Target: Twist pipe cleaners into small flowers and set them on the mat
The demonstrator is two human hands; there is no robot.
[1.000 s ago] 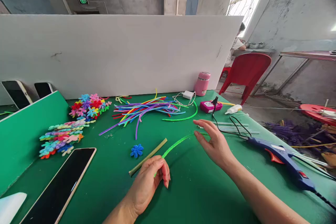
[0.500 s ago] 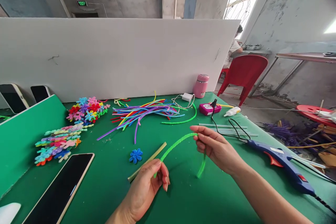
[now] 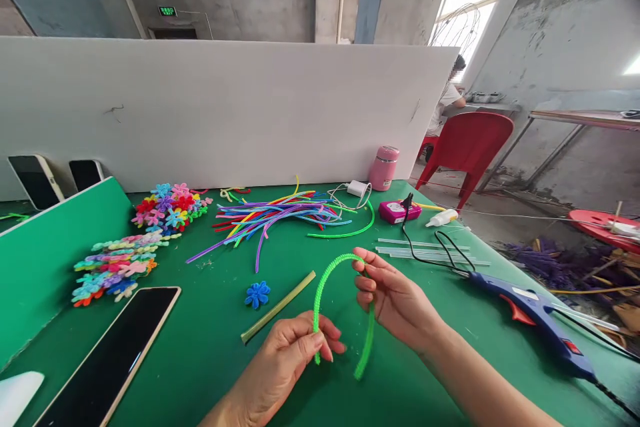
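A green-topped bench (image 3: 430,380) backed by a white board fills a bare concrete workshop. The left hand (image 3: 287,363) pinches one end of a fuzzy green pipe cleaner (image 3: 319,290), bent into an arch above the bench. The right hand (image 3: 395,300) closes its grip on the other leg, fingers hiding part of it. A blue glue gun (image 3: 530,310) lies nearby, its cord cut off at the frame.

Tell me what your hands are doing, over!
Left hand grip shut on end of bright green fuzzy pipe cleaner. Right hand grip shut mid-length, arch between hands. Thin olive stick lies beside left hand, apart.
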